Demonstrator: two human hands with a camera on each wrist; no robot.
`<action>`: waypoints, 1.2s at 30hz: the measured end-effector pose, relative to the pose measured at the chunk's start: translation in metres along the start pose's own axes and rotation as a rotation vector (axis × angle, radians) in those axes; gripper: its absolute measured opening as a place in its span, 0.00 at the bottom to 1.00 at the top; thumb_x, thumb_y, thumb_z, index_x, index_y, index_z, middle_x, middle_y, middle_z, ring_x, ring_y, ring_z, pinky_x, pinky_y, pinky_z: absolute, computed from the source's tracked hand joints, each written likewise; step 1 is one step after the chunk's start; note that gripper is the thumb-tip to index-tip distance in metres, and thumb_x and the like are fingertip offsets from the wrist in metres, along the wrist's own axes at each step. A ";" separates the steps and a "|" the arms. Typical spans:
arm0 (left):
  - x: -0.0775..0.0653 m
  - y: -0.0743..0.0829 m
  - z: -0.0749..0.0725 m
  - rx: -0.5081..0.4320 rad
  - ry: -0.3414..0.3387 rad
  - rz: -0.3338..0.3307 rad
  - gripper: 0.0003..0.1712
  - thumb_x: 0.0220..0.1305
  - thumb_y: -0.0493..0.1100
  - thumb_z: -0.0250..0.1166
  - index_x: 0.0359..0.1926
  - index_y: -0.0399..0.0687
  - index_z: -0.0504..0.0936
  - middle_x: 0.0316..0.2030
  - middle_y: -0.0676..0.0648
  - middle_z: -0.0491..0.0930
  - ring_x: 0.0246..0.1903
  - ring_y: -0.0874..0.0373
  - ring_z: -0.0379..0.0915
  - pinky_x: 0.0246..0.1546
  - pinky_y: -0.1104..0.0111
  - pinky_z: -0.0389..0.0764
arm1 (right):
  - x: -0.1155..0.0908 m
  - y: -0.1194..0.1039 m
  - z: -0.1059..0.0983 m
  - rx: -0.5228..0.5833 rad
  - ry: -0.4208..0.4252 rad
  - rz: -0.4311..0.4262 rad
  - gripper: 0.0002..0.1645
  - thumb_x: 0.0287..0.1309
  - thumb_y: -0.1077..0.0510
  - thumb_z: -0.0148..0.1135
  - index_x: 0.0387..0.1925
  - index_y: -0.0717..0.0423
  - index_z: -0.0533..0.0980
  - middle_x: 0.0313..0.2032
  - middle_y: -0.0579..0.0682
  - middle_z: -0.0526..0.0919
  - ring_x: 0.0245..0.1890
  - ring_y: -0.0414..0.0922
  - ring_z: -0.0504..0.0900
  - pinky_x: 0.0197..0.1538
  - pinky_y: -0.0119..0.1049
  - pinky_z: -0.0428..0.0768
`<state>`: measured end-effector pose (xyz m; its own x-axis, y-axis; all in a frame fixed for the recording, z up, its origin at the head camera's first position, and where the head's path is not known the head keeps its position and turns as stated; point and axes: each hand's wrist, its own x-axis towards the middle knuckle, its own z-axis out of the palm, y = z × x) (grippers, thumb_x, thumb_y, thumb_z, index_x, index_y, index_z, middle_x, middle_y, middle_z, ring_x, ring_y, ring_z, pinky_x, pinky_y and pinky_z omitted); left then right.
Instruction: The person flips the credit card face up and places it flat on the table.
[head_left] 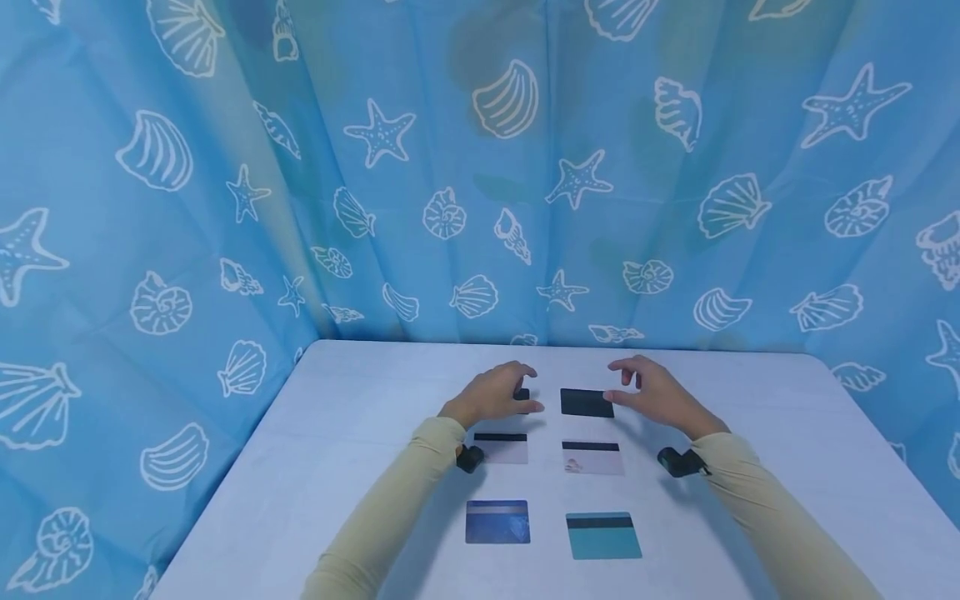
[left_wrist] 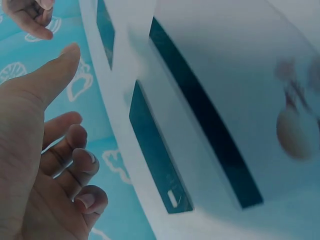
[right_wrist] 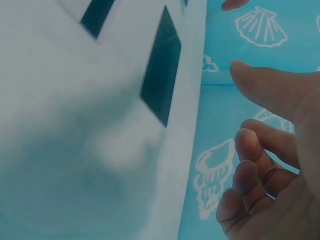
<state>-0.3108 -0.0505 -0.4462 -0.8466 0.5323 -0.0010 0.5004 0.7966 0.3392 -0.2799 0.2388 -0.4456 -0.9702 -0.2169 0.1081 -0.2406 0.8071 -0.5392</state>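
Observation:
My left hand [head_left: 491, 394] hovers over the back left of the table and partly hides a dark card [head_left: 523, 394]. Its fingers are loosely bent with nothing between them; the left wrist view shows that dark card [left_wrist: 155, 150] lying flat beside the hand. Across from it, my right hand [head_left: 660, 398] is raised near the right end of a black card [head_left: 585, 402], thumb and fingers apart and holding nothing. Nearer lie two pale cards with black stripes, one at left [head_left: 506, 452] and one at right [head_left: 592, 461]. A blue card [head_left: 497, 527] and a teal card [head_left: 604, 543] are in front.
The cards lie in two columns on a white table [head_left: 360, 400]. Behind and to the left hangs a blue curtain [head_left: 420, 275] with white shells and starfish. A dark wrist camera [head_left: 678, 462] sits below the right wrist, another [head_left: 470, 458] below the left.

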 end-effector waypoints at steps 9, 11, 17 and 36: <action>0.009 0.010 0.010 -0.004 -0.022 -0.011 0.37 0.59 0.65 0.67 0.64 0.54 0.73 0.44 0.52 0.80 0.39 0.62 0.73 0.44 0.69 0.78 | -0.001 0.009 0.000 0.000 -0.062 0.016 0.36 0.55 0.52 0.71 0.61 0.64 0.72 0.38 0.55 0.75 0.36 0.47 0.71 0.33 0.35 0.71; 0.011 0.013 0.010 -0.014 -0.032 -0.026 0.37 0.59 0.64 0.67 0.65 0.54 0.73 0.46 0.52 0.80 0.40 0.62 0.73 0.47 0.68 0.79 | 0.000 0.011 0.002 -0.006 -0.080 0.025 0.36 0.55 0.51 0.71 0.62 0.64 0.72 0.39 0.56 0.76 0.36 0.46 0.71 0.34 0.35 0.72; 0.016 0.021 0.012 -0.017 -0.069 -0.074 0.36 0.59 0.63 0.68 0.65 0.56 0.73 0.55 0.51 0.80 0.50 0.59 0.76 0.56 0.63 0.79 | 0.002 0.013 0.008 -0.030 -0.119 0.074 0.37 0.54 0.49 0.72 0.62 0.60 0.72 0.42 0.55 0.77 0.40 0.47 0.73 0.39 0.36 0.74; 0.030 0.035 0.024 0.029 -0.112 -0.079 0.36 0.60 0.63 0.67 0.65 0.56 0.72 0.62 0.51 0.76 0.61 0.57 0.73 0.64 0.60 0.74 | 0.010 0.017 0.016 -0.067 -0.199 0.136 0.38 0.51 0.49 0.74 0.62 0.57 0.72 0.43 0.54 0.78 0.41 0.46 0.75 0.43 0.38 0.77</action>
<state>-0.3148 0.0002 -0.4574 -0.8590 0.4946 -0.1321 0.4391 0.8444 0.3068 -0.2931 0.2415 -0.4675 -0.9705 -0.2020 -0.1318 -0.1156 0.8693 -0.4806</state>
